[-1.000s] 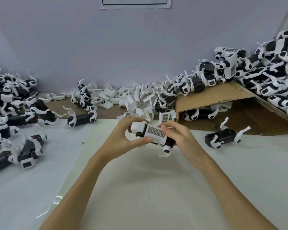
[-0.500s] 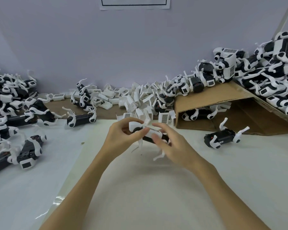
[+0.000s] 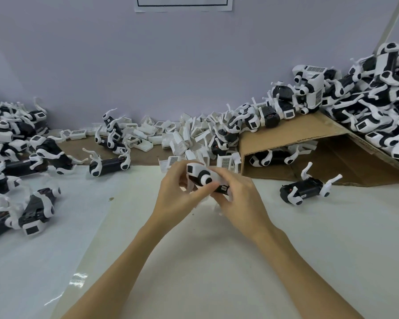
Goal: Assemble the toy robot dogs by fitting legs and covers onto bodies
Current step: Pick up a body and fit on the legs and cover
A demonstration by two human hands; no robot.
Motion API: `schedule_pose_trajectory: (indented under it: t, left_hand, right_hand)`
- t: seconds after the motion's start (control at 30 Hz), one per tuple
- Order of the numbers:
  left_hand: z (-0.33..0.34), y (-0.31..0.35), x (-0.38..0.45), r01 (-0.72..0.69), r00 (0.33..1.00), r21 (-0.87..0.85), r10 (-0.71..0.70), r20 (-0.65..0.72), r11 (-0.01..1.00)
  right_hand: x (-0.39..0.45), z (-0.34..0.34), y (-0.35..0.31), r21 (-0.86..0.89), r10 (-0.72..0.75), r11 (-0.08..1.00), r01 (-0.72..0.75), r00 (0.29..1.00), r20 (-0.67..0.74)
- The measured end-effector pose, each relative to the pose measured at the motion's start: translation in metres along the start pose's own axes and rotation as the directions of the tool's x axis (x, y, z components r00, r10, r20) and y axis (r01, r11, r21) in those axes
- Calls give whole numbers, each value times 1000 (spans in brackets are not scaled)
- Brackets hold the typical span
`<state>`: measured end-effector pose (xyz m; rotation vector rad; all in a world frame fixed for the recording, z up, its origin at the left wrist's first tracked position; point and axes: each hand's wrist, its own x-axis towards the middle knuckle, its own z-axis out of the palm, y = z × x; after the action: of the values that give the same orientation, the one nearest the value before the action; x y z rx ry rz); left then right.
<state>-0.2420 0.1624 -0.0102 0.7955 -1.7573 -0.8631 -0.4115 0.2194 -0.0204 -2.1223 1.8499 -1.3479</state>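
Nearest me, both forearms reach in over the white desk (image 3: 217, 284). My left hand (image 3: 175, 199) and right hand (image 3: 242, 201) meet just above its middle, fingers of both curled round one toy robot dog (image 3: 205, 178) — white cover up, a round black-and-white leg joint facing me, black body showing under the right thumb. Just right of the hands a black body with white legs (image 3: 305, 188) lies on the desk. Behind it a cardboard sheet (image 3: 297, 132) leans as a ramp. Further back, loose white covers (image 3: 180, 137) are heaped along the wall, with assembled dogs piled far right (image 3: 378, 104) and far left (image 3: 12, 139).
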Motion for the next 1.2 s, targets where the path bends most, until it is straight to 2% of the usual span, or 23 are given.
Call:
schedule_pose_trajectory:
  t: [0.1, 0.2, 0.3, 0.43, 0.5, 0.6, 0.67, 0.73, 0.77, 0.83, 0.9, 0.97, 1.07, 1.2]
  left_hand:
    - [7, 1, -5, -206, 977, 229, 213, -7, 951]
    - [5, 3, -5, -267, 962, 281, 272, 22, 922]
    - [3, 5, -3, -200, 980, 148, 201, 11, 968]
    - [-2, 7, -1, -16, 998, -16, 17, 64, 1000]
    - [-3, 7, -2, 31, 997, 7, -31, 72, 1000]
    - [1, 4, -5, 23, 996, 103, -32, 89, 994]
    - [6, 2, -5, 31, 997, 68, -35, 65, 997]
    - [5, 4, -3, 106, 994, -84, -103, 47, 991]
    - [2, 5, -1, 149, 988, -172, -141, 54, 974]
    - [-4, 4, 2, 197, 980, -306, -187, 62, 931]
    - [-11, 2, 4, 216, 976, -364, -213, 49, 906]
    - [-16, 0, 6, 237, 971, -373, -232, 58, 897]
    - [-22, -3, 8, 238, 971, -375, -218, 95, 896]
    - [-32, -10, 11, 199, 970, -349, -134, 200, 916]
  right_hand:
    - [-2, 5, 1, 33, 5, 999, -6, 1000, 25]
    - [-1, 4, 3, 150, -28, 988, 30, 999, -18]
    - [-1, 3, 6, 173, -10, 985, 13, 1000, -17]
    - [0, 7, 9, 120, 41, 992, -43, 999, 21]
    - [0, 7, 11, 68, 44, 997, -45, 999, 17]
    - [-1, 6, 9, -11, 10, 1000, -11, 998, -61]
    - [0, 5, 7, -27, -19, 1000, 17, 996, -85]
    - [2, 1, 7, 88, 36, 996, -34, 999, -25]
    - [4, -3, 7, 208, 106, 971, -117, 992, 61]
    - [9, -13, 5, 460, 225, 819, -343, 929, 293]
    - [11, -20, 7, 581, 231, 661, -475, 865, 444]
    - [11, -21, 6, 615, 234, 611, -498, 856, 460]
    - [10, -18, 4, 638, 257, 591, -494, 865, 432]
    - [8, -18, 7, 640, 178, 664, -387, 913, 367]
